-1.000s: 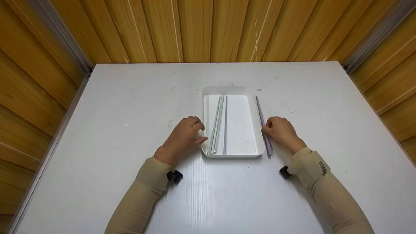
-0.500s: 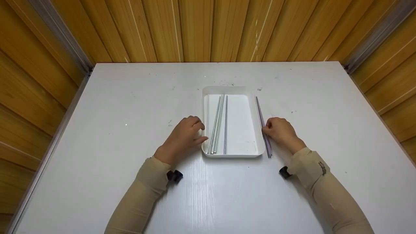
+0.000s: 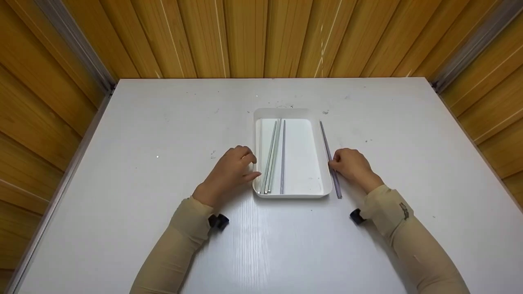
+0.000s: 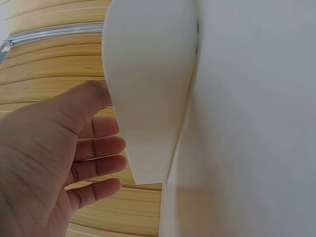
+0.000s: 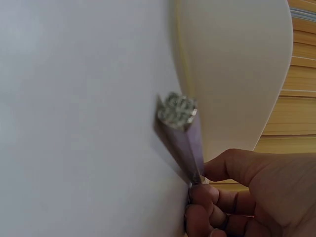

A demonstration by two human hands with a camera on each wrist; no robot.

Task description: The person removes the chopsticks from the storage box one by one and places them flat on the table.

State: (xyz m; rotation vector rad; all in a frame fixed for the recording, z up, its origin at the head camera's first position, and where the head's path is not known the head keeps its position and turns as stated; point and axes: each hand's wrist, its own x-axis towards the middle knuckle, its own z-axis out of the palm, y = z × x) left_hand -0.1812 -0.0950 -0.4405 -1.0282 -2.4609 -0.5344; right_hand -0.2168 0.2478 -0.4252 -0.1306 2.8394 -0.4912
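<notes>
inside the white tray [image 3: 300,155] we see slim green sticks [image 3: 275,157] lying close together and, just right of them, the inner purple stick [image 3: 283,157]. the left hand [image 3: 229,171] is at the left wall, fingers loose and apart, thumb over the rim. the right hand [image 3: 353,165] pinches the outer purple stick [image 3: 335,179] — outside, just beside the right wall.

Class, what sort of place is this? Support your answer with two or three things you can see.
Probably a small enclosed work booth: wood-look panels stand on three sides of a plain white table, and grey metal-looking strips run down the corners.
</notes>
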